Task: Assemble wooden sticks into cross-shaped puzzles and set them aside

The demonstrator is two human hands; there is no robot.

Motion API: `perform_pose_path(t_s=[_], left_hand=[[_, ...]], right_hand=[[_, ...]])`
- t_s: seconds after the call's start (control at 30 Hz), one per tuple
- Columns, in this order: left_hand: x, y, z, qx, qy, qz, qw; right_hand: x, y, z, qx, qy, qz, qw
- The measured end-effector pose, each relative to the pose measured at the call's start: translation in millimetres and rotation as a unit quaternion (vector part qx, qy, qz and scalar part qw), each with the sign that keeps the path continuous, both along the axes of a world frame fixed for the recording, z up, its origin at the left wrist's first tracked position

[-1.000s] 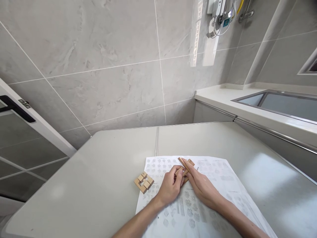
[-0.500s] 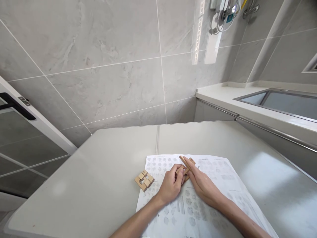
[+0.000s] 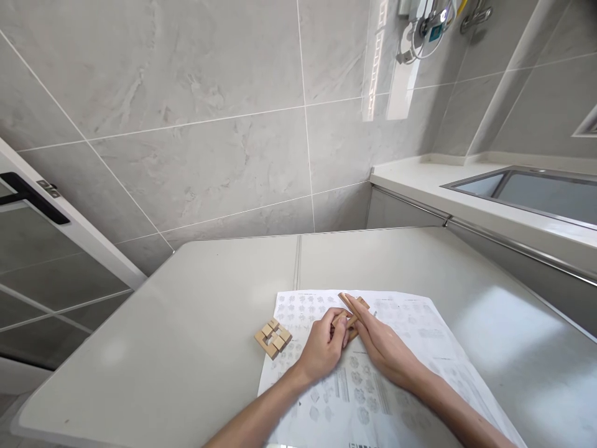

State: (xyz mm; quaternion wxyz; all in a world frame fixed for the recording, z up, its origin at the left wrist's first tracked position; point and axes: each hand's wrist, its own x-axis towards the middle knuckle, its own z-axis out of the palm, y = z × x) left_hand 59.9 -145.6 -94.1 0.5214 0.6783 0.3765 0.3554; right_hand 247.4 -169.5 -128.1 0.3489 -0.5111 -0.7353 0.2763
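Observation:
My left hand (image 3: pixel 324 348) and my right hand (image 3: pixel 380 345) meet over a printed paper sheet (image 3: pixel 410 348) on a grey table. Both close around a few crossed wooden puzzle sticks (image 3: pixel 353 306), whose ends poke out beyond the fingers. The left hand's fingers curl round the sticks from the left. From the right, the other hand's fingers lie along them, pressed together. To the left of the hands, a small assembled wooden lattice piece (image 3: pixel 273 336) rests at the paper's edge, untouched.
The grey table (image 3: pixel 196 323) has a seam down its middle and stands against a tiled wall. A white counter with a steel sink (image 3: pixel 527 190) runs at the right. A glass door with a black handle (image 3: pixel 35 199) is at the left.
The hands stay on the wooden sticks with only slight finger shifts. The view has drifted a little.

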Motion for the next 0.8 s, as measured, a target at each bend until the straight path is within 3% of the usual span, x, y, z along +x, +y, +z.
perform_pose_path(t_s=[0.3,0.5,0.8], left_hand=[[0,1,-2.6,-0.035,-0.042,0.003,0.999],[-3,6,0.0,-0.069,-0.105,0.083,0.989],[-7,17,4.3,-0.117,-0.153,0.12,0.974]], right_hand=[[-1,-1,3.7,-0.024,0.016,-0.001,1.0],[0,0,8.8,0.015,0.016,-0.054,0.998],[3,1,12.6,0.021,-0.081,-0.005,0.997]])
